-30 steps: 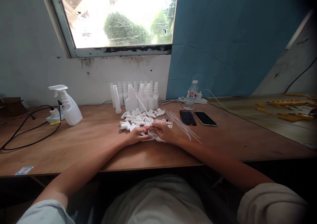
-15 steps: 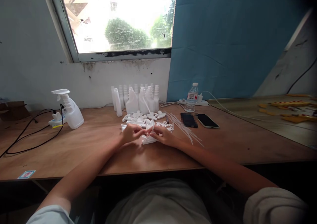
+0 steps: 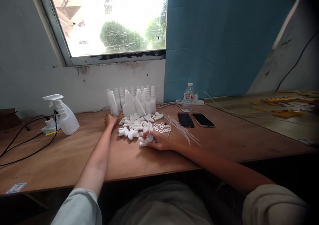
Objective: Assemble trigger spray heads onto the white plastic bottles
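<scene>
My right hand (image 3: pixel 160 141) is closed around a white trigger spray head (image 3: pixel 149 138) low over the table, with a thin white dip tube (image 3: pixel 143 109) standing up from it, leaning left. My left hand (image 3: pixel 111 120) is at the foot of a slim white bottle (image 3: pixel 114 103) at the left end of the bottle group. Its thumb and fingers are apart, on either side of the bottle's base; whether they touch it is unclear. Between the hands lies a pile of white spray heads (image 3: pixel 133 120). White ring washers (image 3: pixel 160 128) are scattered just beyond my right hand.
Several white bottles (image 3: pixel 129 104) stand by the wall. Loose tubes (image 3: pixel 183 128), two phones (image 3: pixel 204 119) and a water bottle (image 3: pixel 188 97) are to the right. An assembled spray bottle (image 3: pixel 66 117) and black cables (image 3: pixel 27 130) sit left. The table's front edge runs below my forearms.
My left hand has left the spray head and reached forward and left to the slim bottle. My right hand stays on the spray head, where the tube now stands up. The view has shifted slightly.
</scene>
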{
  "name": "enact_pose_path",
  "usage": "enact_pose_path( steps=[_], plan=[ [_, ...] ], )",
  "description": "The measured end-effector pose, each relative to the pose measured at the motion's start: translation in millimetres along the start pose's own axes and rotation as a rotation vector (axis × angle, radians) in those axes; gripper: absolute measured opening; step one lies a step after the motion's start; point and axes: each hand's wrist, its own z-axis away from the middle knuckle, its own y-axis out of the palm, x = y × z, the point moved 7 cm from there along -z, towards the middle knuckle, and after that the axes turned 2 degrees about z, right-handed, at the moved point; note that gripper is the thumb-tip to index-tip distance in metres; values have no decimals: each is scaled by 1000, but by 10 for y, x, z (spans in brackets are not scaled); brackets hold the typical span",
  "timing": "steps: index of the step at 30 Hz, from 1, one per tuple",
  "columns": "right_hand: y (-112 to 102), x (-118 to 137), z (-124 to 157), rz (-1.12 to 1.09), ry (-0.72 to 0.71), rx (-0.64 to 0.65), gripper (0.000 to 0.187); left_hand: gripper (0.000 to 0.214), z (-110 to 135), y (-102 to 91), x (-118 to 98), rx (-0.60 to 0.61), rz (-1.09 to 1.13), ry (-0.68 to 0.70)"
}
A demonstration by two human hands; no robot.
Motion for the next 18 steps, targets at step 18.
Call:
enact_pose_path(
  steps=[18],
  plan=[
    [-71, -76, -10, -149, 129, -77, 34, 39, 46, -64, 39, -93, 130, 26]
  ],
)
